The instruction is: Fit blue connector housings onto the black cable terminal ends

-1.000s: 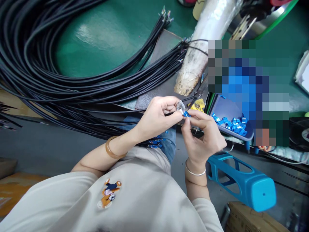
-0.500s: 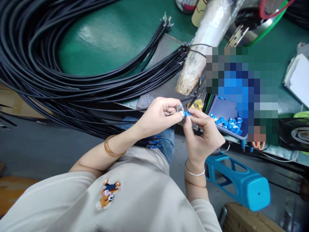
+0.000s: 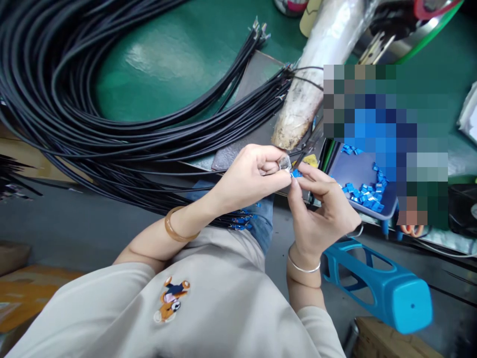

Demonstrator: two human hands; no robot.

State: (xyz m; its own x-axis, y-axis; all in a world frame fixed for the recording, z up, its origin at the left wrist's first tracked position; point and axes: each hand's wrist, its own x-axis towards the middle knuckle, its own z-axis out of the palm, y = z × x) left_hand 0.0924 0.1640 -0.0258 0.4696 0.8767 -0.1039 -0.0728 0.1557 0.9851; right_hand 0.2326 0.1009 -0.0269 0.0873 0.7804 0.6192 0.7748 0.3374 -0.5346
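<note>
Above my lap, my left hand (image 3: 251, 176) pinches the end of a black cable, its small wires showing at the fingertips. My right hand (image 3: 316, 204) grips a small blue connector (image 3: 296, 173) right against those wires. A greyish clear piece (image 3: 285, 162) sits at my left fingers. To the right stands a dark blue tray (image 3: 341, 166) holding several loose blue connectors (image 3: 367, 194). Below my left wrist, several cable ends with blue connectors (image 3: 242, 221) lie over my leg.
A large bundle of black cables (image 3: 149, 134) curves across the green table (image 3: 149, 59). A plastic-wrapped roll (image 3: 313, 89) lies beyond my hands. A blue stool (image 3: 410, 298) stands at the lower right, near a cardboard box (image 3: 383, 340). Orange-handled scissors (image 3: 412, 230) are beside the tray.
The view has shifted slightly, so the tray and stool appear further right. Both hands remain together at the connector, which is now more covered by my fingers.
</note>
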